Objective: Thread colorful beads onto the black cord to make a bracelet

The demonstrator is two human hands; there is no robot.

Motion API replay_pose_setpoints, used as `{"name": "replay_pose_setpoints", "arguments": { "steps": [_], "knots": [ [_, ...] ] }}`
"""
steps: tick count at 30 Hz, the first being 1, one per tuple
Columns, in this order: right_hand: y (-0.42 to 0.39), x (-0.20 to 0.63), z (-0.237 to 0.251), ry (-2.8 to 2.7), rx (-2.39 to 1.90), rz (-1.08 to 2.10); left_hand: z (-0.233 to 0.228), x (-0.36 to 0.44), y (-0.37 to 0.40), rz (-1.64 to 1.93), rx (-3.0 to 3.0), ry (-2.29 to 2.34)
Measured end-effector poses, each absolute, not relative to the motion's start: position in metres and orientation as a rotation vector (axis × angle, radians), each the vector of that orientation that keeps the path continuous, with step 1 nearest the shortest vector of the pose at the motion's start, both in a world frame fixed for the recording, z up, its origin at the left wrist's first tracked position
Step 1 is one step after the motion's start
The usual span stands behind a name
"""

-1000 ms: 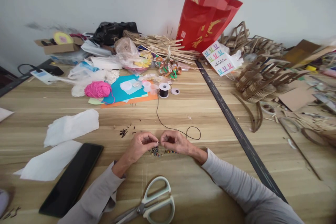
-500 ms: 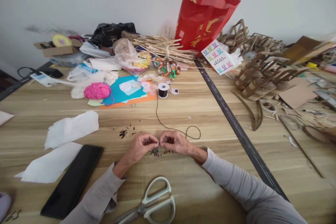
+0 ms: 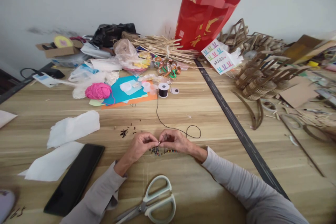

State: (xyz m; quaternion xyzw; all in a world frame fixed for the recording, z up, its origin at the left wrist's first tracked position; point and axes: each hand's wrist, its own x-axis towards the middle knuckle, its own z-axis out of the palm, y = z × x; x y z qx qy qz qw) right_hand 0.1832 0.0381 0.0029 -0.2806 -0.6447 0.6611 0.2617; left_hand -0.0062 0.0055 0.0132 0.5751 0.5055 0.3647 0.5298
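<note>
Both hands meet fingertip to fingertip above the near middle of the table. My left hand is closed in a pinch on a tiny pale bead. My right hand pinches right beside it, on what appears to be the end of the black cord; the fingers hide most of that end. From a white-flanged spool this cord runs forward and loops near the right hand. Loose dark beads lie just under the fingertips, and a short row of coloured beads shows below the right hand.
Scissors with pale handles lie in front of me. A black phone-like slab and white paper pieces are at left. Small black bits lie beyond my left hand. Pink yarn, a red bag and woven baskets stand farther back.
The fingertips of both hands have drawn together, and the pale bead now shows between them. The view has shifted slightly; the things on the table stay put.
</note>
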Motion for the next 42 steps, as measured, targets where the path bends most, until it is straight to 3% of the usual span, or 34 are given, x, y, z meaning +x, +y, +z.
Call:
{"name": "replay_pose_setpoints", "arguments": {
  "steps": [10, 20, 27, 42],
  "knots": [
    [0.0384, 0.1866, 0.0108, -1.912, -0.714, 1.576, 0.0171, -0.009, 0.0064, 0.845, 1.397, 1.2],
    [0.0352, 0.1852, 0.0083, -1.794, -0.89, 1.652, 0.0219, -0.0091, 0.0071, 0.858, 1.358, 1.178],
    [0.0367, 0.1828, 0.0022, -1.725, -0.687, 1.814, 0.0188, -0.0091, 0.008, 0.862, 1.383, 1.167],
    [0.0375, 0.1836, 0.0058, -1.77, -0.783, 1.759, 0.0154, -0.0087, 0.0069, 0.872, 1.409, 1.173]
  ]
}}
